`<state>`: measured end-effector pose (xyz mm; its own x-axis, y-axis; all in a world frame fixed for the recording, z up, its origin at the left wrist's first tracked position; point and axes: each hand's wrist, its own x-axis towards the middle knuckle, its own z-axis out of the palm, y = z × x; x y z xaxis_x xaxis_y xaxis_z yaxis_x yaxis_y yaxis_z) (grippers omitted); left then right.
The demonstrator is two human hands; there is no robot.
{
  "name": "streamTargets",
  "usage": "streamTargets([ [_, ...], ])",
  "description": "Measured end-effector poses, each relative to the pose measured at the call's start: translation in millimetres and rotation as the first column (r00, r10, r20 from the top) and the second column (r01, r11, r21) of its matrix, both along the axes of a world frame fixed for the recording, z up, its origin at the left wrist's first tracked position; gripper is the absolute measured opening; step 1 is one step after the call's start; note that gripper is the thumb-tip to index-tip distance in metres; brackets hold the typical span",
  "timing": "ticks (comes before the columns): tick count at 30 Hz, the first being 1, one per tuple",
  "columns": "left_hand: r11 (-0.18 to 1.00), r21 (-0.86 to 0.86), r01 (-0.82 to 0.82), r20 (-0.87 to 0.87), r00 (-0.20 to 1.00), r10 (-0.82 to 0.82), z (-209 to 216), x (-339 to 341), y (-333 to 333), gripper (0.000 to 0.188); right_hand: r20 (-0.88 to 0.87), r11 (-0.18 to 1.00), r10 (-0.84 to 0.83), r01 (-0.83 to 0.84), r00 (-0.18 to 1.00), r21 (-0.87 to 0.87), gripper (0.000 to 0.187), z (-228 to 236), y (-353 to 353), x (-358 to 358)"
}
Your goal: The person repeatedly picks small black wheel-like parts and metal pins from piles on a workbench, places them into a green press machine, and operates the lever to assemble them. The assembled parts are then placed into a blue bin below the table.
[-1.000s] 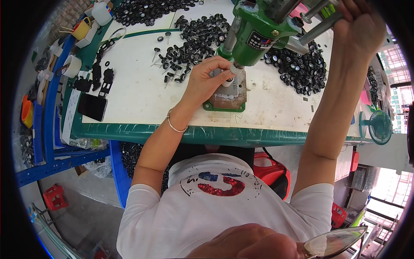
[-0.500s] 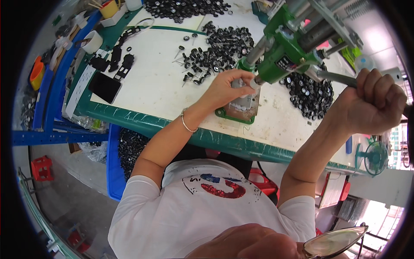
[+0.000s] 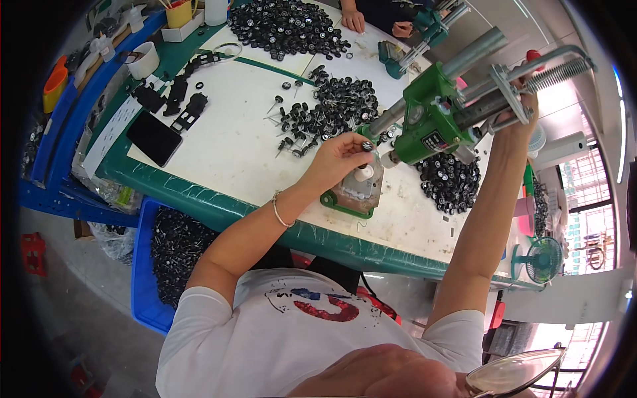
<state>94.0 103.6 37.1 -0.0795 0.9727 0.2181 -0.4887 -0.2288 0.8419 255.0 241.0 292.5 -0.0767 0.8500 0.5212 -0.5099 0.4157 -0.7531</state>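
My left hand (image 3: 340, 161) pinches a small black wheel (image 3: 367, 146) between thumb and fingers. It is held just above a white round holder (image 3: 363, 173) on the base plate (image 3: 367, 197) of a green hand press (image 3: 424, 119). The press ram (image 3: 390, 158) is raised, apart from the wheel. Up at the right, my right hand (image 3: 527, 106) is closed at the press lever, beside its red knob (image 3: 533, 56); the press frame partly hides its fingers.
Loose black wheels with metal pins (image 3: 338, 106) lie behind my left hand. More wheels are heaped at the far side (image 3: 285, 30) and right of the press (image 3: 450, 182). A phone (image 3: 154, 138) lies at left. A co-worker's hand (image 3: 353, 20) rests across the table.
My right hand has moved up and away with the lever, and the ram has lifted. My left hand has drawn back slightly from under the ram, and a black wheel shows in its fingers.
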Motion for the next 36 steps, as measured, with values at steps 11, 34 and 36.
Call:
streamTargets([
  [11,0.976,-0.193,0.096,0.499,0.866,0.013,-4,-24,-3,0.009,0.019,0.994,0.096,-0.095,0.995,-0.056,0.017,-13,14,12],
  [34,0.967,-0.182,0.176,0.452,0.889,-0.077,15,-18,-16,0.015,-0.073,0.987,-0.05,0.039,0.996,-0.153,0.022,-17,-4,-7],
  [36,0.974,-0.135,0.181,0.448,0.888,-0.103,19,-17,-19,0.016,-0.056,0.989,-0.027,0.018,0.998,-0.144,0.022,-18,-5,-4],
])
